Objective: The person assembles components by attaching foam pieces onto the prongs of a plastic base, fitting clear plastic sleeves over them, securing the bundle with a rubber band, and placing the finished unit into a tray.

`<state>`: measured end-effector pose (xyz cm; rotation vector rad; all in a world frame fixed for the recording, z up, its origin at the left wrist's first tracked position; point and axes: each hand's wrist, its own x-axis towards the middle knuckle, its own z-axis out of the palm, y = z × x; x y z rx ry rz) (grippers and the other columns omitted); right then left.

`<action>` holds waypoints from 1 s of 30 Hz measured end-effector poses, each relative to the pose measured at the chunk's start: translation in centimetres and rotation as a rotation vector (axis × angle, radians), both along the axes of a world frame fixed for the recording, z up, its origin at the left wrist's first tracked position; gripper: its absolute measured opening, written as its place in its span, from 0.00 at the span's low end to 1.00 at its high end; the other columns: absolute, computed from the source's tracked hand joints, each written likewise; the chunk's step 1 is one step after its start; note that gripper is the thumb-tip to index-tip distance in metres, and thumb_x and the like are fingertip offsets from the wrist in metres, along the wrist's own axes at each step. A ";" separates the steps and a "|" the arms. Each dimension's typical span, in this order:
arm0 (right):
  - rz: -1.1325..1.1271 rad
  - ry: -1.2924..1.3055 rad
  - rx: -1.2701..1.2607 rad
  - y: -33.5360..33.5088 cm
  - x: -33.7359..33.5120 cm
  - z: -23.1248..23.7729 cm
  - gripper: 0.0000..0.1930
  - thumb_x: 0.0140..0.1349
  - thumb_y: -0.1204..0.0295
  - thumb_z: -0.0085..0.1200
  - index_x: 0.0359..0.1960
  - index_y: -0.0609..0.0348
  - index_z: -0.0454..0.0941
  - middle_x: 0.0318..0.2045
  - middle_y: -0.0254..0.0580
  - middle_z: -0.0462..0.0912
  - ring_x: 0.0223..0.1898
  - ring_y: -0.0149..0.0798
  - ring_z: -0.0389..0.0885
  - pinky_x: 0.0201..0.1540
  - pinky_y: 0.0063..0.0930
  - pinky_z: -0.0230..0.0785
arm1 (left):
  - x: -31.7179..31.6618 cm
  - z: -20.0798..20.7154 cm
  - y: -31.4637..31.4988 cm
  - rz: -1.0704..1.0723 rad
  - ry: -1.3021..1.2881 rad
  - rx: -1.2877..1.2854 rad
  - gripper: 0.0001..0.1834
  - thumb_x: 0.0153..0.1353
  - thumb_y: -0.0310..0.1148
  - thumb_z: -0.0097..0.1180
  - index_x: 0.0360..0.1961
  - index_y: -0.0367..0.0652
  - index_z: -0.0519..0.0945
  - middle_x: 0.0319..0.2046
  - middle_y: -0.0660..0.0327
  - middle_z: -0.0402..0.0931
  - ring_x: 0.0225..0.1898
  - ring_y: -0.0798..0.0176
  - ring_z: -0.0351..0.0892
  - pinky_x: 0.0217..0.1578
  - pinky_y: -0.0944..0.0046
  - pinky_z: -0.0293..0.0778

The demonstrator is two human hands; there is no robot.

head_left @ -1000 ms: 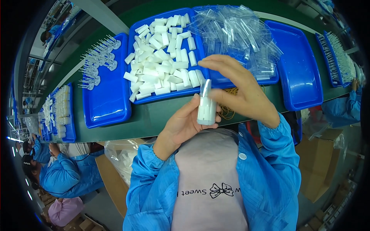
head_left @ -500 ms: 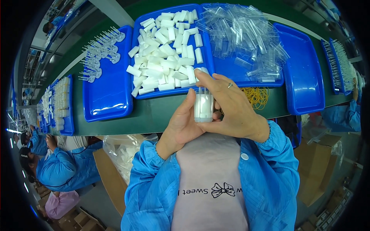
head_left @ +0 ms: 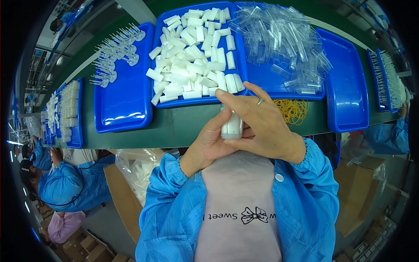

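Close in front of my chest, a clear plastic tube (head_left: 233, 129) with a white core inside stands roughly upright between my two hands. My left hand (head_left: 210, 142) is closed on its left side, thumb pressed near the top. My right hand (head_left: 271, 125) arches over from the right, its forefinger near the tube's top and its thumb at the base. Some fingers behind the tube are hidden. Beyond the hands, white cylindrical pieces (head_left: 185, 61) lie heaped in a blue tray (head_left: 192, 103). Clear plastic sleeves (head_left: 279, 37) fill another tray to its right.
At left, a blue tray (head_left: 124, 102) holds white stemmed parts (head_left: 117, 50). Yellow rubber bands (head_left: 292, 112) lie on the green table (head_left: 174, 137). Stacked blue trays (head_left: 349, 87) stand at right. A cardboard box (head_left: 123, 196) is below the table edge; a co-worker (head_left: 65, 183) sits at far left.
My left thumb has moved up and right across the tube's upper part. My right fingers sit slightly lower over the top, covering more of it. The view has shifted slightly.
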<state>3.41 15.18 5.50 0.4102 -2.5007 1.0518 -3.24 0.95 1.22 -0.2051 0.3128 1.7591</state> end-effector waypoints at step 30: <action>-0.327 -0.040 0.157 1.3 -0.5 -4.3 0.06 0.48 0.71 0.61 0.21 0.53 0.75 0.24 0.34 0.71 0.30 0.40 0.70 0.35 0.35 0.56 | -1.4 0.2 -1.5 0.425 1.468 -0.483 0.15 0.47 0.19 0.64 0.36 0.39 0.75 0.36 0.59 0.80 0.36 0.68 0.78 0.39 0.69 0.74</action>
